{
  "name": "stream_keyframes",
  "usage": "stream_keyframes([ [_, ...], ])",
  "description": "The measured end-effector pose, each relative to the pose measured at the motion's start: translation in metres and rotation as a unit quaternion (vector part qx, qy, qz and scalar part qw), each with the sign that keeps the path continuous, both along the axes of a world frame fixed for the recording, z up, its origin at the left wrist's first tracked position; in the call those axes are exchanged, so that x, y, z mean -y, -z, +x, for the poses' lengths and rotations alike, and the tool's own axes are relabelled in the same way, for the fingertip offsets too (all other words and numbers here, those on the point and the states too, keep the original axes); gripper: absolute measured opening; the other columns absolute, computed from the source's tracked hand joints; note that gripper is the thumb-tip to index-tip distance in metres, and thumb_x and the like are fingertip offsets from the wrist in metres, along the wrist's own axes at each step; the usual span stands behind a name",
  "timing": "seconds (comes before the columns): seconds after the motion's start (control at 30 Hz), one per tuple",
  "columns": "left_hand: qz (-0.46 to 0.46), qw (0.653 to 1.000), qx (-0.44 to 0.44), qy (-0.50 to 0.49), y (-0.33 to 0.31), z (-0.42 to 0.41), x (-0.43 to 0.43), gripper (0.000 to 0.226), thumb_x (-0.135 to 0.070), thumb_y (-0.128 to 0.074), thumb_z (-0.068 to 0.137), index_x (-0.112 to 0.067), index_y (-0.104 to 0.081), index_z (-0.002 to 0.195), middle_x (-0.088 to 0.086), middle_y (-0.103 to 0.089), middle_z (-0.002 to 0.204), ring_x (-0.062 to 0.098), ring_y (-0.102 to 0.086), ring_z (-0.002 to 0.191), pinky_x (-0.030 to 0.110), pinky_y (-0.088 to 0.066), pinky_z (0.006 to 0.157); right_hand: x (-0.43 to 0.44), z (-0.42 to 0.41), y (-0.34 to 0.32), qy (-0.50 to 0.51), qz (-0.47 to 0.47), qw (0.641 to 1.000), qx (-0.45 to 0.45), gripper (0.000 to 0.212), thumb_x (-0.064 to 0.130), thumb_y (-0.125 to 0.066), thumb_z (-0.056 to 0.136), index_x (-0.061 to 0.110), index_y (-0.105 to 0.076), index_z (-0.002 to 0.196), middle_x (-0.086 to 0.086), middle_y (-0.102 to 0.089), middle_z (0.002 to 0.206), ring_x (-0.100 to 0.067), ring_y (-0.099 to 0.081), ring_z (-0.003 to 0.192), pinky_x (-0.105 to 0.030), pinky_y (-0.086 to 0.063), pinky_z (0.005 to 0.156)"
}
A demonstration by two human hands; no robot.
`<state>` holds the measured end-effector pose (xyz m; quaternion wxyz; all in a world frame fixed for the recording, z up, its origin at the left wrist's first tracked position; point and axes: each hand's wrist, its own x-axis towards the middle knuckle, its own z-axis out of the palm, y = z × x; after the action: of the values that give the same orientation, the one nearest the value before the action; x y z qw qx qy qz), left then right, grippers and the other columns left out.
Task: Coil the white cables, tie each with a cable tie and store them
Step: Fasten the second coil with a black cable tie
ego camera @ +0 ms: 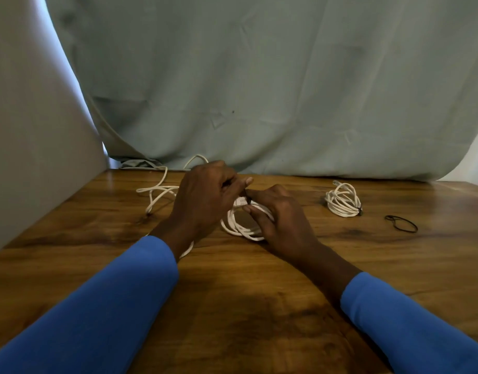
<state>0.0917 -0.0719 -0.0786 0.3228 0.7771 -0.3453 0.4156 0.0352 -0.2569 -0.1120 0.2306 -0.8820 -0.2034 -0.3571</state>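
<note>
Wooden desk (232, 279), viewed from above and behind the hands. Both forearms reach in from the near edge, in a blue left sleeve (97, 306) and a blue right sleeve (408, 319).

Half-wound coil (240, 225) of white cable lies on the desk at centre, between the two hands.
- Left hand (205, 195): fingers curled over the coil's left side, thumb stretched out toward the right hand. It is grasping the cable, though the contact itself is partly hidden under the knuckles.
- Right hand (281, 217): forefinger and thumb pinch the coil's top right turns. The other fingers lie over the loops.
- A small white plug (242, 202) shows in the gap where the two hands meet.

Loose strand (159, 190) of white cable trails off to the left of the left hand in slack bends. It runs back toward the desk's far edge, and one loop rises against the cloth. A short piece of white cable also shows under the left wrist.

Tied coil (343, 199) sits well apart to the right, bound at its lower right by a dark tie. Further right a black tie (401, 224) lies flat and alone on the wood.

Backdrop: pale green cloth (259, 76) hanging behind the desk, with an off-white panel (30, 130) at left.
</note>
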Motion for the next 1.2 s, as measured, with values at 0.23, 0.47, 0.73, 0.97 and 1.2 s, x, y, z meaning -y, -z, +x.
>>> stream_keyframes([
  [0.23,-0.073,0.953,-0.274,0.108,0.0,0.0,-0.003,0.039,-0.036,-0.07,0.097,-0.02,-0.073,0.062,0.0,-0.067,0.056,0.008,-0.059,0.053,0.033,-0.044,0.056,-0.008,-0.017,-0.009,-0.12,0.09,0.987,-0.057,0.045,0.022,-0.069,0.101,0.027,-0.049,0.141,0.003,-0.075,0.099,-0.012,-0.072,0.088,-0.039,-0.057,0.075],
  [0.47,-0.235,0.766,-0.549,0.237,-0.002,-0.007,-0.002,0.02,-0.01,-0.073,0.091,0.001,-0.072,0.074,0.018,-0.069,0.071,0.021,-0.067,0.057,0.03,-0.058,0.061,-0.001,-0.011,-0.006,-0.081,-0.026,0.996,0.005,0.048,0.039,-0.059,0.103,0.021,-0.055,0.148,-0.002,-0.072,0.116,-0.013,-0.066,0.101,-0.035,-0.053,0.086],
  [0.73,-0.231,0.609,-0.685,0.325,0.006,-0.003,-0.002,0.039,-0.012,-0.075,0.077,0.007,-0.069,0.111,0.026,-0.07,0.102,0.029,-0.07,0.083,0.04,-0.057,0.092,-0.005,-0.013,-0.006,-0.073,-0.02,0.997,0.025,0.027,0.033,-0.061,0.103,0.019,-0.066,0.125,0.004,-0.066,0.106,-0.009,-0.056,0.096,-0.025,-0.044,0.082],
  [0.97,-0.251,0.751,-0.579,0.194,0.011,0.0,0.004,0.023,-0.026,-0.078,0.089,-0.003,-0.08,0.092,0.021,-0.077,0.096,0.034,-0.07,0.088,0.047,-0.055,0.091,-0.005,-0.013,-0.011,-0.102,0.22,0.967,-0.076,0.013,0.022,-0.072,0.097,0.017,-0.078,0.107,0.007,-0.078,0.098,-0.009,-0.073,0.091,-0.026,-0.057,0.079],
  [1.2,-0.246,0.946,-0.194,0.083,-0.006,-0.006,0.008,0.017,-0.035,-0.071,0.096,-0.023,-0.073,0.084,-0.008,-0.069,0.073,0.008,-0.063,0.069,0.029,-0.052,0.067,0.009,-0.005,-0.013,-0.088,0.371,0.915,-0.133,0.009,0.012,-0.077,0.092,0.008,-0.078,0.101,-0.007,-0.079,0.085,-0.005,-0.068,0.068,-0.022,-0.052,0.06],
])
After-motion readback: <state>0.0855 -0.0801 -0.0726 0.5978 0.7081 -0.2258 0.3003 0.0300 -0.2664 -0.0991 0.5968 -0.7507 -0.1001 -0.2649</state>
